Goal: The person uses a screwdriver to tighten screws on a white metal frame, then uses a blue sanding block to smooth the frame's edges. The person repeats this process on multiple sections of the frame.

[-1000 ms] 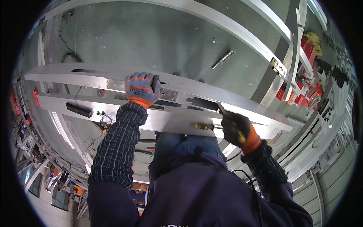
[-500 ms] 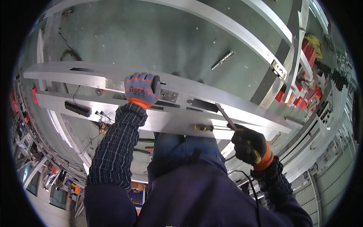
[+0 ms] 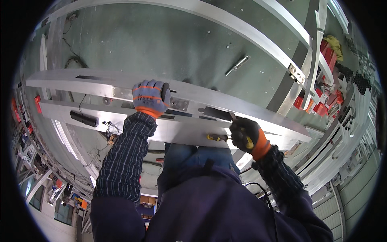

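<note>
My left hand (image 3: 150,98), in a grey glove with orange bands, is closed over a long aluminium profile (image 3: 225,99). A small dark tip shows beside its thumb; what it belongs to is hidden. In a black-palmed glove, my right hand (image 3: 244,134) grips what looks like a flat metal file (image 3: 232,116) with a yellow-and-black handle (image 3: 249,142). The file's front end is at the right end of a dark rectangular slot (image 3: 217,113) in the profile. Just left of this hand, a yellow-and-black handled screwdriver (image 3: 217,137) lies on a second aluminium profile (image 3: 181,131).
A black bar-shaped device (image 3: 84,118) with a cable lies on the nearer profile at left. Beyond the profiles, a metal cylindrical tool (image 3: 238,65) rests on the green floor (image 3: 153,36). A curved-looking aluminium beam (image 3: 225,22) spans the far side. Red items (image 3: 328,56) lie at right.
My right hand has moved left and forward with the file, closer to the slot, and less of the blade shows. My left hand stays on the profile.
</note>
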Demonstrator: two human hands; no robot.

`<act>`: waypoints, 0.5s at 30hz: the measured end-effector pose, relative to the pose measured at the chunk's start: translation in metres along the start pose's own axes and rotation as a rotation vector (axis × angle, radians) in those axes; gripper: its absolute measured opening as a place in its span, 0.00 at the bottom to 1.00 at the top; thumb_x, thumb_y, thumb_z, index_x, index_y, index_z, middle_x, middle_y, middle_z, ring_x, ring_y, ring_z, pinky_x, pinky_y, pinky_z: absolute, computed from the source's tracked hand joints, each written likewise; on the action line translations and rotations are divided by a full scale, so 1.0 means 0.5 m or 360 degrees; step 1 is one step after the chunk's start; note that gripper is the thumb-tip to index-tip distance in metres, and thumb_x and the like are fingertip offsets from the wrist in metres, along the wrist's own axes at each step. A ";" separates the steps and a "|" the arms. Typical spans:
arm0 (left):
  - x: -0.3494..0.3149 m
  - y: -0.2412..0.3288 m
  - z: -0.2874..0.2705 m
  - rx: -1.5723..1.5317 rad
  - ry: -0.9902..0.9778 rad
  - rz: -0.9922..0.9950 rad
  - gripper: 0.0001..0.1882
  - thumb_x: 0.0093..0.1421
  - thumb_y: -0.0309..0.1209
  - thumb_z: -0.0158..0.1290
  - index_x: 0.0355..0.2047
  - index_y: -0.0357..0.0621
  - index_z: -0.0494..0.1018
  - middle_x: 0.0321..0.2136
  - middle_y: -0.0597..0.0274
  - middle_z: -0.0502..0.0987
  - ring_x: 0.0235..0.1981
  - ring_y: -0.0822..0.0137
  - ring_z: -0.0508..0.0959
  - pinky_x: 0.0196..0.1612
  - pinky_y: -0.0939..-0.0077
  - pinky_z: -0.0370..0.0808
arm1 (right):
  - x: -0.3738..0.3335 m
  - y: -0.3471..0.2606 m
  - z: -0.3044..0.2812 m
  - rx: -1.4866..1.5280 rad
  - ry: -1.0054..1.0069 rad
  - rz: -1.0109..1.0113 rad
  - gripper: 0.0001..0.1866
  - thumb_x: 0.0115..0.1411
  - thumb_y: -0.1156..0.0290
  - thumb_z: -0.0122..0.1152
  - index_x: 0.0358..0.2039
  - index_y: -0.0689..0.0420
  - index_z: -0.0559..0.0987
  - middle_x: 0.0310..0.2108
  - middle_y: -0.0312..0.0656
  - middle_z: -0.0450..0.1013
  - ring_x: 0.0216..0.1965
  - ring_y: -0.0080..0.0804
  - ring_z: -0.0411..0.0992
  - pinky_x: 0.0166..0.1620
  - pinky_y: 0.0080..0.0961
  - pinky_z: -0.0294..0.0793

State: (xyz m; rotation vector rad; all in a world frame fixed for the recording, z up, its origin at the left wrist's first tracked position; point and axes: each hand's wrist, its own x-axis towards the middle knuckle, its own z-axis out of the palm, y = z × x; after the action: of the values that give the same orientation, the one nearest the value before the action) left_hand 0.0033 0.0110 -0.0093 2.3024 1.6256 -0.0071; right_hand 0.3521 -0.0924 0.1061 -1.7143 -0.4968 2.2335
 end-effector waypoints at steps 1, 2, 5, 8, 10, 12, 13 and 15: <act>-0.001 -0.002 0.001 0.0005 -0.0033 -0.0010 0.09 0.56 0.40 0.58 0.30 0.50 0.79 0.28 0.60 0.79 0.34 0.53 0.78 0.42 0.55 0.70 | 0.007 0.007 0.007 -0.0441 0.0048 -0.0434 0.14 0.70 0.65 0.62 0.46 0.63 0.78 0.34 0.37 0.78 0.32 0.22 0.76 0.35 0.24 0.78; -0.010 -0.001 -0.002 -0.0025 -0.0043 -0.0021 0.09 0.57 0.40 0.57 0.29 0.50 0.78 0.28 0.60 0.79 0.34 0.53 0.78 0.43 0.55 0.70 | -0.027 0.005 0.006 0.0085 -0.0023 -0.0048 0.16 0.70 0.62 0.62 0.47 0.62 0.79 0.34 0.39 0.78 0.30 0.24 0.77 0.34 0.24 0.78; -0.018 -0.002 -0.003 -0.0020 -0.0012 -0.0039 0.08 0.58 0.39 0.57 0.29 0.50 0.78 0.28 0.61 0.79 0.34 0.54 0.78 0.43 0.55 0.70 | -0.116 -0.050 -0.014 0.1612 -0.0213 0.0659 0.11 0.71 0.68 0.60 0.50 0.58 0.77 0.31 0.35 0.73 0.26 0.20 0.72 0.29 0.21 0.74; -0.014 -0.001 0.003 -0.0009 0.0058 0.0007 0.09 0.58 0.39 0.57 0.29 0.50 0.78 0.28 0.61 0.79 0.34 0.54 0.78 0.43 0.55 0.70 | -0.091 -0.032 -0.013 0.1209 -0.0166 0.0521 0.11 0.69 0.70 0.62 0.49 0.57 0.77 0.34 0.35 0.74 0.27 0.19 0.72 0.31 0.20 0.74; -0.002 0.002 -0.001 -0.0020 0.0006 0.0003 0.09 0.58 0.39 0.57 0.30 0.50 0.78 0.28 0.61 0.79 0.35 0.55 0.78 0.43 0.55 0.70 | -0.021 0.003 -0.006 0.0550 -0.0173 0.0118 0.11 0.70 0.69 0.61 0.49 0.58 0.76 0.33 0.34 0.73 0.28 0.19 0.71 0.31 0.20 0.73; -0.009 0.000 -0.006 -0.0022 -0.0010 -0.0003 0.09 0.58 0.40 0.57 0.30 0.50 0.78 0.28 0.61 0.79 0.35 0.55 0.78 0.43 0.55 0.70 | 0.001 0.026 0.005 0.0164 -0.0136 -0.0131 0.11 0.71 0.68 0.60 0.50 0.59 0.76 0.32 0.33 0.72 0.29 0.19 0.71 0.32 0.20 0.73; -0.015 -0.003 -0.001 -0.0020 0.0017 -0.0014 0.09 0.58 0.40 0.57 0.29 0.50 0.78 0.28 0.61 0.79 0.34 0.55 0.78 0.43 0.55 0.70 | -0.029 0.022 -0.001 0.0585 -0.0185 0.0105 0.12 0.71 0.68 0.58 0.51 0.59 0.76 0.32 0.34 0.72 0.28 0.19 0.71 0.31 0.20 0.72; -0.011 -0.009 0.003 -0.0014 0.0065 -0.0032 0.09 0.58 0.40 0.57 0.29 0.50 0.78 0.28 0.61 0.79 0.34 0.55 0.78 0.43 0.55 0.70 | -0.100 0.008 -0.017 0.1264 -0.0159 0.0519 0.14 0.73 0.67 0.52 0.55 0.59 0.75 0.31 0.35 0.71 0.26 0.20 0.70 0.30 0.18 0.70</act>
State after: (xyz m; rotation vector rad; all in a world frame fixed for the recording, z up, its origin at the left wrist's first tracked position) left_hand -0.0026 0.0068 -0.0108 2.2940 1.6652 0.0428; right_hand 0.3729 -0.1162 0.1457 -1.3082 0.6297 2.2596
